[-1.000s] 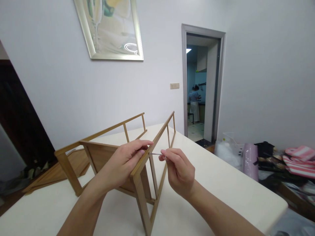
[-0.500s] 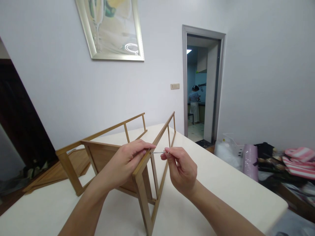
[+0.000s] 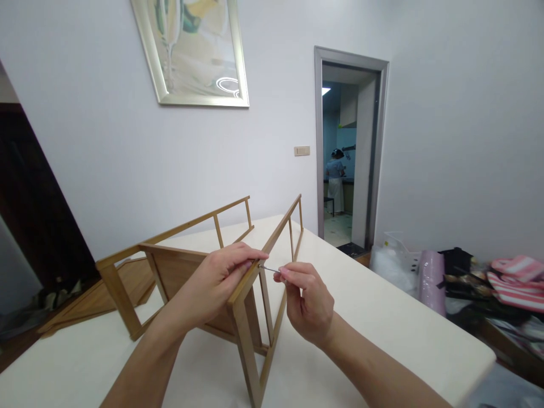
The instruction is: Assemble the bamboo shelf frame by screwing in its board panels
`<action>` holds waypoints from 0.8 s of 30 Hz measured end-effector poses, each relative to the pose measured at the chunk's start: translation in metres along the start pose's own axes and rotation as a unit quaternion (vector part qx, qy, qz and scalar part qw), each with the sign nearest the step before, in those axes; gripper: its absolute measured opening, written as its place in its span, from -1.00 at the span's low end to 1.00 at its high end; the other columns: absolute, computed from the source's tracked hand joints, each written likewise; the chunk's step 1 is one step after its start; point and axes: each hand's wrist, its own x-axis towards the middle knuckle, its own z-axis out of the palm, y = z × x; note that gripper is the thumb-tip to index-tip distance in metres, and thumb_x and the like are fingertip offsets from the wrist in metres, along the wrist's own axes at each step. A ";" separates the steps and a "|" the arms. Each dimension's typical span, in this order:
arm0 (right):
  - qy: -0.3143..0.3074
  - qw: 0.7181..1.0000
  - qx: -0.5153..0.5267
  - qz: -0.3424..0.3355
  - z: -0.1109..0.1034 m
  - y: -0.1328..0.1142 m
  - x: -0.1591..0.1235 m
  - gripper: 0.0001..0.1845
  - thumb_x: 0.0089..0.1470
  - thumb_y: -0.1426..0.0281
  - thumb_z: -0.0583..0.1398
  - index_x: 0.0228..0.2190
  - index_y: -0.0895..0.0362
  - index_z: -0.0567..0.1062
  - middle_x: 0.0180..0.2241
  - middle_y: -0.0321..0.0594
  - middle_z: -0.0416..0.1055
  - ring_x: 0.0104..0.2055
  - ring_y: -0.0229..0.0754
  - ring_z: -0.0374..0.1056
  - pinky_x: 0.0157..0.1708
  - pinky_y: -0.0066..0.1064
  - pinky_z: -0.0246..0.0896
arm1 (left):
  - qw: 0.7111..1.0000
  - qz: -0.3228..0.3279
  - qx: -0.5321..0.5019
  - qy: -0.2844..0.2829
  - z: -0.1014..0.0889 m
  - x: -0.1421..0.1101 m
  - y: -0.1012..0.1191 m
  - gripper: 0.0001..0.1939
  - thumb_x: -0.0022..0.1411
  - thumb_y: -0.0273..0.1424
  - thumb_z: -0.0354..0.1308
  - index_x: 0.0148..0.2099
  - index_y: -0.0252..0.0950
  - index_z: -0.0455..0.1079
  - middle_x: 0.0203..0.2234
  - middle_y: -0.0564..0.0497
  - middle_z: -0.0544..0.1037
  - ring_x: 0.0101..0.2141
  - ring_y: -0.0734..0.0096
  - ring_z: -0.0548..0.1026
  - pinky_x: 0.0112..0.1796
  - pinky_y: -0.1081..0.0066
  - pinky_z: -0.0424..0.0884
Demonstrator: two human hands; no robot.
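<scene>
A wooden shelf frame [image 3: 241, 293] stands on the table, its two ladder-like sides joined by a wooden panel [image 3: 178, 273]. My left hand [image 3: 223, 273] is closed over the top rail of the nearer right side, thumb and fingers gripping the wood. In my right hand [image 3: 309, 300], a thin metal hex key [image 3: 271, 269] is pinched between thumb and fingers. Its far tip meets a small bolt head at the rail's outer face, close to my left fingertips. The end inside my right fingers is hidden.
The white table [image 3: 361, 323] runs under the frame. A flat wooden panel [image 3: 102, 294] lies at the left. Beyond the table's right edge are a purple roll [image 3: 432, 280] and striped fabric [image 3: 516, 283]. A person [image 3: 335, 178] stands in the room past the doorway.
My right hand has moved slightly down and to the left, and the hex key now slants down toward it. The left hand and the frame stay in place.
</scene>
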 end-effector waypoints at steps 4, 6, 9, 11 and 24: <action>-0.008 1.000 -0.005 -0.012 0.000 -0.001 0.000 -0.65 0.18 0.67 0.08 -0.06 0.11 0.40 -0.26 -0.12 0.48 -0.23 -0.19 0.48 -0.32 -0.34 0.51 | 1.000 0.001 -0.002 -0.003 0.000 0.000 -0.001 -0.68 0.38 -0.43 -0.07 -0.01 -0.16 0.49 -0.15 0.01 0.56 -0.12 0.37 0.49 -0.07 0.41 0.38; -0.002 1.000 0.011 0.009 0.001 -0.002 0.001 -0.66 0.20 0.66 0.07 -0.07 0.10 0.41 -0.28 -0.13 0.48 -0.24 -0.20 0.48 -0.32 -0.34 0.51 | 1.000 0.002 0.000 0.001 0.000 0.000 -0.001 -0.68 0.37 -0.43 -0.07 -0.02 -0.17 0.50 -0.16 0.01 0.56 -0.12 0.37 0.49 -0.08 0.41 0.38; 0.013 0.997 0.049 0.052 0.001 -0.003 0.003 -0.66 0.20 0.67 0.07 -0.09 0.10 0.43 -0.31 -0.15 0.47 -0.27 -0.21 0.47 -0.34 -0.35 0.51 | 1.000 0.002 0.001 0.006 0.000 0.000 0.000 -0.68 0.37 -0.43 -0.08 -0.03 -0.17 0.50 -0.18 0.01 0.57 -0.14 0.37 0.50 -0.08 0.41 0.38; 0.007 0.997 0.056 0.048 0.000 -0.004 0.005 -0.63 0.18 0.68 0.08 -0.06 0.09 0.43 -0.29 -0.14 0.48 -0.25 -0.20 0.48 -0.33 -0.35 0.52 | 1.000 0.001 -0.001 0.005 0.000 0.000 -0.001 -0.68 0.38 -0.42 -0.08 -0.03 -0.18 0.50 -0.18 0.00 0.56 -0.14 0.37 0.50 -0.08 0.40 0.38; -0.003 0.996 0.081 0.035 -0.004 -0.003 0.008 -0.56 0.15 0.69 0.13 -0.02 0.06 0.49 -0.21 -0.13 0.59 -0.20 -0.16 0.54 -0.26 -0.32 0.54 | 1.000 -0.003 0.000 0.000 -0.001 -0.001 -0.001 -0.69 0.37 -0.43 -0.08 -0.04 -0.20 0.49 -0.16 0.01 0.56 -0.14 0.38 0.50 -0.09 0.43 0.38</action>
